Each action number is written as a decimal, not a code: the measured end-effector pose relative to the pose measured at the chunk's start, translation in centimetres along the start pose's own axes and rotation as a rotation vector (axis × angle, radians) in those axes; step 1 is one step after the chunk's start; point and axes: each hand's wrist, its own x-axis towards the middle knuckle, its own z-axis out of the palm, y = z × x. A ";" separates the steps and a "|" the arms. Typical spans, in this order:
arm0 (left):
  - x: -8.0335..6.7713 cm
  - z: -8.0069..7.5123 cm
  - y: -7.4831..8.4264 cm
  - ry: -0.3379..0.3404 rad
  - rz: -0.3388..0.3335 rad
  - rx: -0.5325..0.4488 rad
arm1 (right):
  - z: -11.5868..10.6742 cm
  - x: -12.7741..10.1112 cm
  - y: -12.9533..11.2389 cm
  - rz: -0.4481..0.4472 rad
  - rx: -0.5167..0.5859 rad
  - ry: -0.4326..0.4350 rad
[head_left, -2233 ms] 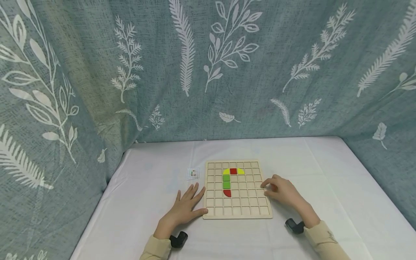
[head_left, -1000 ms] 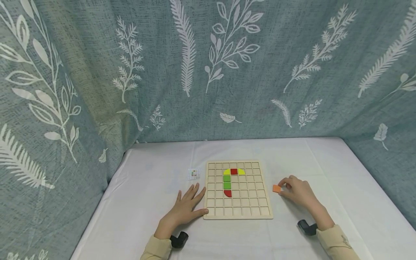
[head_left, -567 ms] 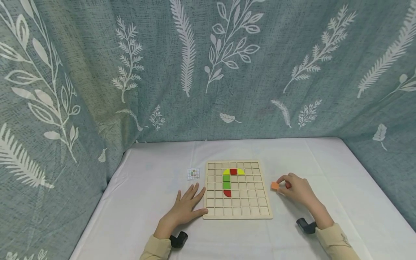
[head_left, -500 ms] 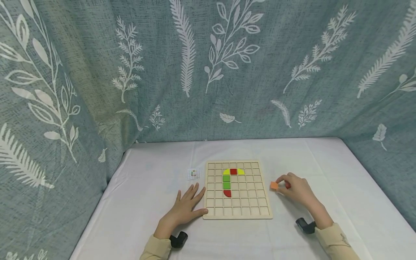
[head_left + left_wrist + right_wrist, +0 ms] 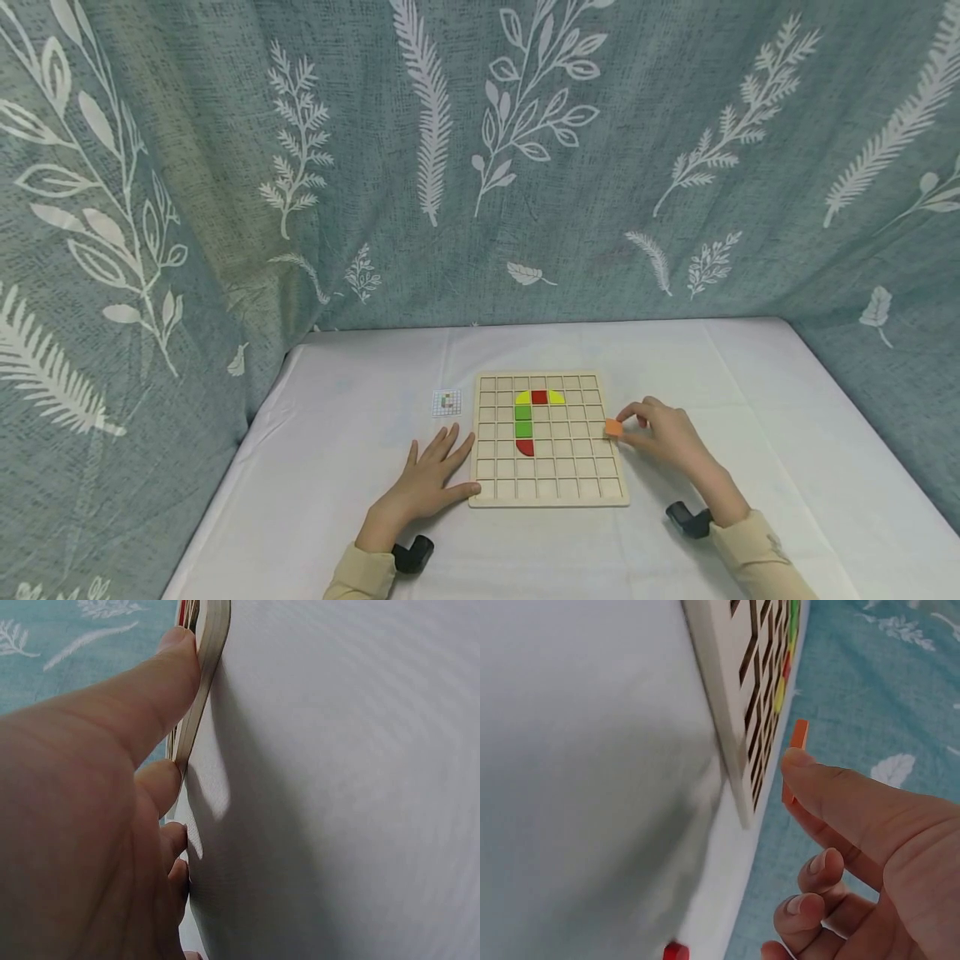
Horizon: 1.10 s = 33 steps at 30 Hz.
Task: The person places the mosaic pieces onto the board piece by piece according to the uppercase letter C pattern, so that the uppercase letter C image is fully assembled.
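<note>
White-clothed table point(image 5: 360, 467) under both hands. Right hand point(image 5: 663, 437) pinched orange tile point(image 5: 613, 427) at grid board point(image 5: 550, 493) right edge, open cloth beyond. Left hand point(image 5: 427, 482) flat, fingers spread, thumb against board's left edge.

Two bare hands, left hand point(image 5: 429, 482) and right hand point(image 5: 663, 435). No rings, no gloves. Long sleeves in pale beige cloth, left sleeve point(image 5: 362, 577) and right sleeve point(image 5: 756, 562), cuffs ending at wrists (right cuff slightly creased). Small black device under each wrist: left wrist mount point(image 5: 412, 553), right wrist mount point(image 5: 685, 520), both rounded, matte.
</note>
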 end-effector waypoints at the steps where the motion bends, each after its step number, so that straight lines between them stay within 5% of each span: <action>1: 0.0 0.0 0.0 -0.002 -0.005 0.004 | 0.1 0.1 -0.2 -0.003 0.004 -0.001; 33: -0.1 0.0 0.0 0.011 0.011 0.009 | 3.2 1.8 -5.1 -0.147 0.041 -0.063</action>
